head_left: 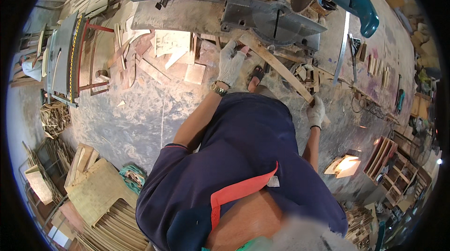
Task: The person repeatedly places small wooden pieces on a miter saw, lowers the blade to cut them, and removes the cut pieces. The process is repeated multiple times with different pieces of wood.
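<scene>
My left hand [230,62] wears a white work glove and a wristwatch, and it grips the far end of a long wooden strip [276,65] at the grey metal table of a mitre saw [262,16]. My right hand [316,111], also gloved, holds the near end of the same strip. The strip slants from the saw table down to the right. The saw's blade guard and teal motor housing [361,4] sit above the table. My dark blue shirt fills the lower middle of the view.
Offcuts and flat wood pieces [173,58] litter the concrete floor left of the saw. A framed machine [70,58] stands at the left. Stacks of plywood sheets [101,194] lie at lower left. Wooden shelves [391,166] and a metal rule [343,47] are at right.
</scene>
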Demonstrator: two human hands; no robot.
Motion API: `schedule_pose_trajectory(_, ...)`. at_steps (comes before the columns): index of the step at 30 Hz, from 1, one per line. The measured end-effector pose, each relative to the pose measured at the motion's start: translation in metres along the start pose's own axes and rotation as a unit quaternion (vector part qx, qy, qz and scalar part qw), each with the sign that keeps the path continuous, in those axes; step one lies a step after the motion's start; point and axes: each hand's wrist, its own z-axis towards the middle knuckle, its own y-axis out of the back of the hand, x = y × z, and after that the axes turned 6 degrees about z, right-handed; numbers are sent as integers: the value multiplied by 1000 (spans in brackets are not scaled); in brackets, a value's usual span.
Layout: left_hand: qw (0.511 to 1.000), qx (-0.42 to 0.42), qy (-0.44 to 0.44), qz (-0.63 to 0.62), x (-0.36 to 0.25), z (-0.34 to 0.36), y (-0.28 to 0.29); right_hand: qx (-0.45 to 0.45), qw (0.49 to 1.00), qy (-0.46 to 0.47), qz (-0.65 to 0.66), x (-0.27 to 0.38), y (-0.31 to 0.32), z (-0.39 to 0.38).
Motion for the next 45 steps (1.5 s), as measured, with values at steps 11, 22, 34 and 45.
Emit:
schedule_pose_trajectory(11,819,-129,-150,539,56,68,-39,-69,989,98,-92,-30,82,153)
schedule_pose_trajectory(22,874,-63,-95,471,57,102,-66,-26,993,107,-35,-49,79,206)
schedule_pose_trajectory(34,858,-104,-84,496,66,125,-51,-11,997,73,-11,-80,49,250)
schedule_pose_trajectory(45,762,40,-303,572,64,172,-34,-114,982,78,-130,-7,80,259)
